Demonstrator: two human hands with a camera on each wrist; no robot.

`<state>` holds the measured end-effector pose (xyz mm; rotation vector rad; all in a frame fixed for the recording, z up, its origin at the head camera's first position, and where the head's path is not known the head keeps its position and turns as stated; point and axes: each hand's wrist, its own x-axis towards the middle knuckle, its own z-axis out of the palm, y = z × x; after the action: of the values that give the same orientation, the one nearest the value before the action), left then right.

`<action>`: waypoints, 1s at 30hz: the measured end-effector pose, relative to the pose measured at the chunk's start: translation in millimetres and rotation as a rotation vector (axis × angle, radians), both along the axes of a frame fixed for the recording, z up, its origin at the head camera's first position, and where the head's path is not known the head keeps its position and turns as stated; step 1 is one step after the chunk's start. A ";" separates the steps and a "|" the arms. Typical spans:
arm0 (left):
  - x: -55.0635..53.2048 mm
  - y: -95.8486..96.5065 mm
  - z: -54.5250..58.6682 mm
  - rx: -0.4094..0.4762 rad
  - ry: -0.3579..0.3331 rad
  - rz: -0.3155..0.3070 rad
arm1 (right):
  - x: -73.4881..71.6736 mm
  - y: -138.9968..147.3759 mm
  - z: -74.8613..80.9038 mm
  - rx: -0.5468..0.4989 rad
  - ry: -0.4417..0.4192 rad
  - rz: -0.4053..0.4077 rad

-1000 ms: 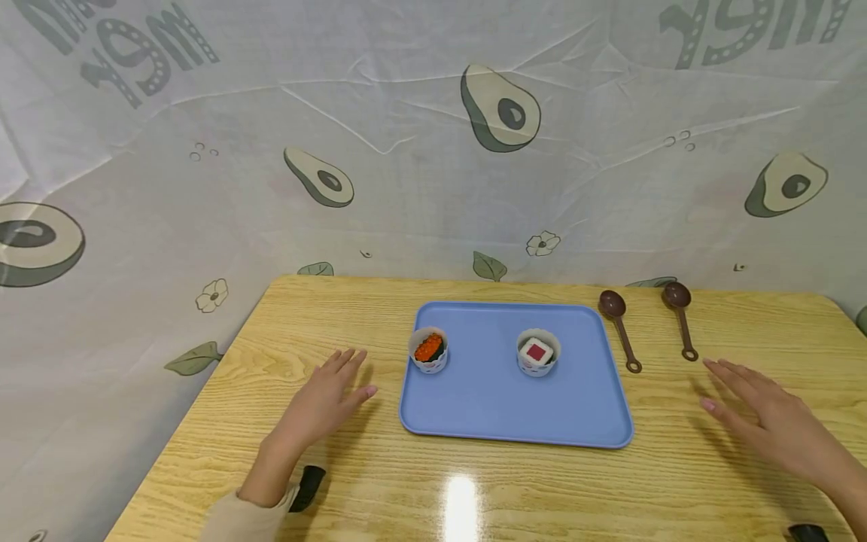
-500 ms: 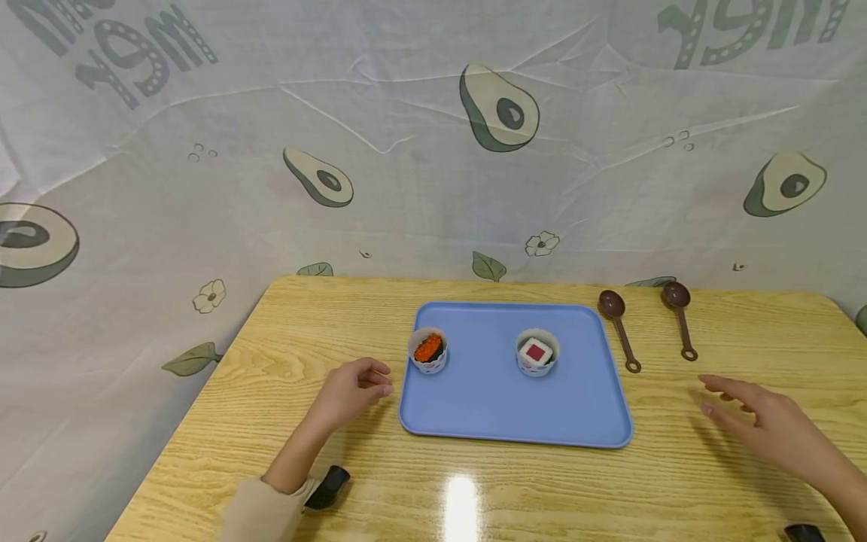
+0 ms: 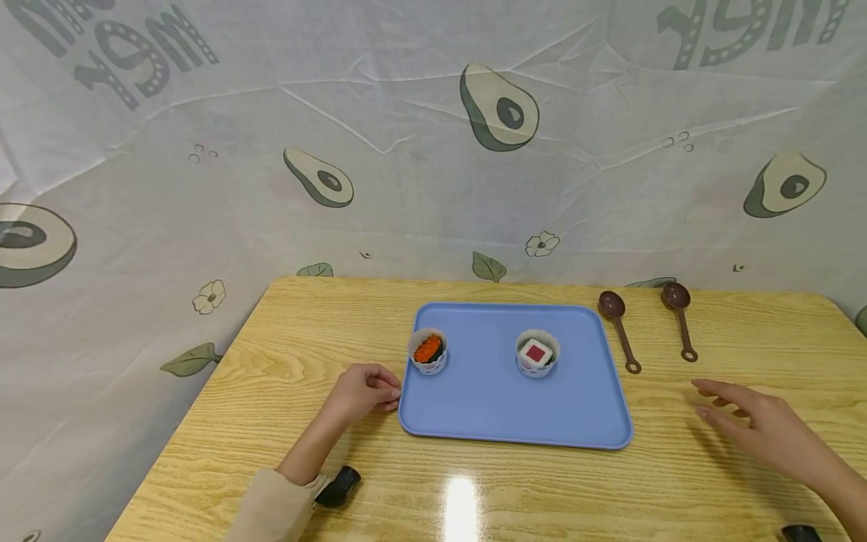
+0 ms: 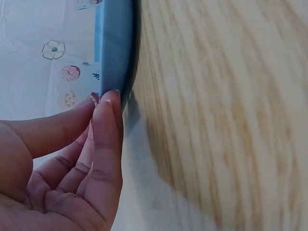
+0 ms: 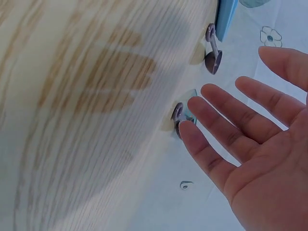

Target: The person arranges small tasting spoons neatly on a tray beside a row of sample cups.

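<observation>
A blue tray (image 3: 515,410) lies on the table. My left hand (image 3: 366,391) pinches the rim at its left side; in the left wrist view the tips of thumb and fingers (image 4: 107,139) meet right at the blue wall. On the tray stand two paper cups: the left cup (image 3: 433,367) holds a sushi piece with orange roe (image 3: 428,348), the right cup (image 3: 535,369) a white sushi piece with a red centre (image 3: 536,352). My right hand (image 3: 755,421) hovers over the table right of the tray, holding nothing, its fingers spread in the right wrist view.
Two dark brown spoons, one near spoon (image 3: 622,331) and one far spoon (image 3: 679,320), lie right of the tray. A white cloth (image 3: 406,218) printed with avocados hangs behind the wooden table (image 3: 325,331). Light glares off the tabletop at the front.
My left hand has moved right to the tray's left rim, its fingers curling from nearly straight into a pinch. The right hand has shifted slightly left. Tray, cups and spoons stay put.
</observation>
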<state>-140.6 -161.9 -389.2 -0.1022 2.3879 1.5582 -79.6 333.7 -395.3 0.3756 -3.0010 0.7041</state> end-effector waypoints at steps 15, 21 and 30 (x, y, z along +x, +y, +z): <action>-4.9 0.4 -7.5 0.032 -0.043 0.019 | -19.9 -0.2 10.1 -0.142 0.020 0.070; -5.4 -0.1 -7.9 0.038 -0.042 0.012 | -30.8 4.7 14.9 -0.298 -0.092 0.127; -6.2 -0.3 -9.1 0.047 -0.052 0.011 | -46.9 -2.0 25.2 -0.375 -0.263 0.102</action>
<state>-146.8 -162.2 -398.3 -0.1442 2.3138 1.5957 -126.5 331.7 -370.1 0.4475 -2.9969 1.3969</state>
